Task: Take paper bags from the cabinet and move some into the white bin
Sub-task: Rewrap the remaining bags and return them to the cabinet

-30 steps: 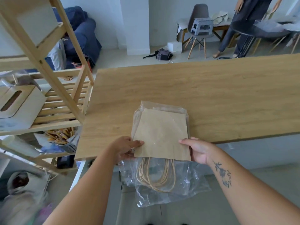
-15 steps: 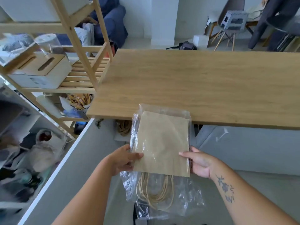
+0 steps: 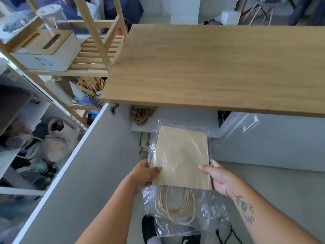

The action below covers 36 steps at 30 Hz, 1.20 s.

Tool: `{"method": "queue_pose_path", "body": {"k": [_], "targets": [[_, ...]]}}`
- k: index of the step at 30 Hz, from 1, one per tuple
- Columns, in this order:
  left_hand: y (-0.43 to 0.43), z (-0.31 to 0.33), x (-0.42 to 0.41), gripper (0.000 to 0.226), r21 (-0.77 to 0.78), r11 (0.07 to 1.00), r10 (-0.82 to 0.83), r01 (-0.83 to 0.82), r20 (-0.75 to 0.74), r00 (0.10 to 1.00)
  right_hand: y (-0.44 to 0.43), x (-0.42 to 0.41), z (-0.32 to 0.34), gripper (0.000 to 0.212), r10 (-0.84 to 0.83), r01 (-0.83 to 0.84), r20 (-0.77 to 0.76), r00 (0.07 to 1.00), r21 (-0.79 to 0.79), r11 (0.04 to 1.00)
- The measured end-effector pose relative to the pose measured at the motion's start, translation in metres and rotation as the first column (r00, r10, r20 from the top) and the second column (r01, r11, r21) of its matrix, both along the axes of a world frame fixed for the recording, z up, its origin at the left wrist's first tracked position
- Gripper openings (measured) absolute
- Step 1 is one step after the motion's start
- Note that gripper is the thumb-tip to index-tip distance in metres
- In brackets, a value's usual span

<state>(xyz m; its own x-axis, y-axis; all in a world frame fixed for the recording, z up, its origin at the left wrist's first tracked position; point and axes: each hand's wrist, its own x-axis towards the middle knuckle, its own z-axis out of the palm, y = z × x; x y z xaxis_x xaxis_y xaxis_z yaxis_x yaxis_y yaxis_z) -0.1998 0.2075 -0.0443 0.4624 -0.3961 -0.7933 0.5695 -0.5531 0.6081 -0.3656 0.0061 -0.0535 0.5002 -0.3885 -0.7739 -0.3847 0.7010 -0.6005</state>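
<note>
Two bare hands hold a flat stack of brown paper bags inside a clear plastic sleeve, below the front edge of a wooden desk. The left hand grips the stack's left edge, the right hand its right edge. Twine handles hang beneath, near the open cabinet door.

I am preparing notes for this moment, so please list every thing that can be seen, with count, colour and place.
pack of paper bags: one, brown, in clear plastic, held below the tabletop edge
twine handles: a bundle, beige, hanging at the pack's near end
tabletop: one, light wood, upper right
cabinet door: one, grey with white edge, open at left
wooden rack: one, pale wood, upper left
box: one, white with wooden lid, on the rack
left hand: gripping the pack's left edge
right hand: gripping the pack's right edge
</note>
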Motion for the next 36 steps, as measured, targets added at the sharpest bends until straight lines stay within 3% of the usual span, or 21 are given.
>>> {"method": "queue_pose_path", "body": {"k": [5, 8, 10, 12, 14, 19, 25, 31, 36], "targets": [[-0.017, -0.024, 0.027, 0.039, -0.013, 0.998, 0.066, -0.065, 0.083, 0.994, -0.006, 0.034, -0.024, 0.084, -0.011, 0.006, -0.038, 0.999, -0.114, 0.993], [-0.037, -0.038, 0.043, 0.030, -0.038, 0.985, 0.169, -0.166, 0.117, 0.979, -0.023, 0.060, -0.039, 0.078, -0.016, 0.006, -0.059, 0.998, -0.157, 0.988], [-0.054, -0.051, 0.056, 0.051, -0.065, 0.971, 0.237, -0.230, 0.146, 0.961, -0.039, 0.080, -0.055, 0.072, -0.025, 0.010, -0.084, 0.996, -0.183, 0.983], [-0.072, -0.075, 0.071, 0.076, -0.065, 0.964, 0.264, -0.257, 0.150, 0.953, -0.057, 0.102, -0.080, 0.055, -0.040, 0.017, -0.106, 0.994, -0.212, 0.977], [-0.090, -0.106, 0.088, 0.069, -0.105, 0.950, 0.306, -0.292, 0.153, 0.940, -0.073, 0.124, -0.106, 0.028, -0.057, 0.026, -0.124, 0.991, -0.242, 0.970], [-0.127, -0.182, 0.131, 0.065, -0.174, 0.940, 0.326, -0.293, 0.204, 0.923, -0.123, 0.172, -0.178, 0.014, -0.060, 0.020, -0.131, 0.990, -0.286, 0.958], [-0.166, -0.233, 0.172, 0.050, -0.200, 0.929, 0.363, -0.312, 0.321, 0.875, -0.157, 0.229, -0.231, 0.021, -0.094, 0.051, -0.098, 0.991, -0.368, 0.928], [-0.196, -0.262, 0.204, 0.037, -0.272, 0.921, 0.369, -0.278, 0.388, 0.845, -0.179, 0.282, -0.257, 0.030, -0.132, 0.053, -0.076, 0.988, -0.639, 0.767], [-0.210, -0.262, 0.222, 0.054, -0.296, 0.920, 0.364, -0.257, 0.405, 0.839, -0.195, 0.306, -0.263, 0.026, -0.111, 0.024, -0.075, 0.991, -0.717, 0.697]]}}
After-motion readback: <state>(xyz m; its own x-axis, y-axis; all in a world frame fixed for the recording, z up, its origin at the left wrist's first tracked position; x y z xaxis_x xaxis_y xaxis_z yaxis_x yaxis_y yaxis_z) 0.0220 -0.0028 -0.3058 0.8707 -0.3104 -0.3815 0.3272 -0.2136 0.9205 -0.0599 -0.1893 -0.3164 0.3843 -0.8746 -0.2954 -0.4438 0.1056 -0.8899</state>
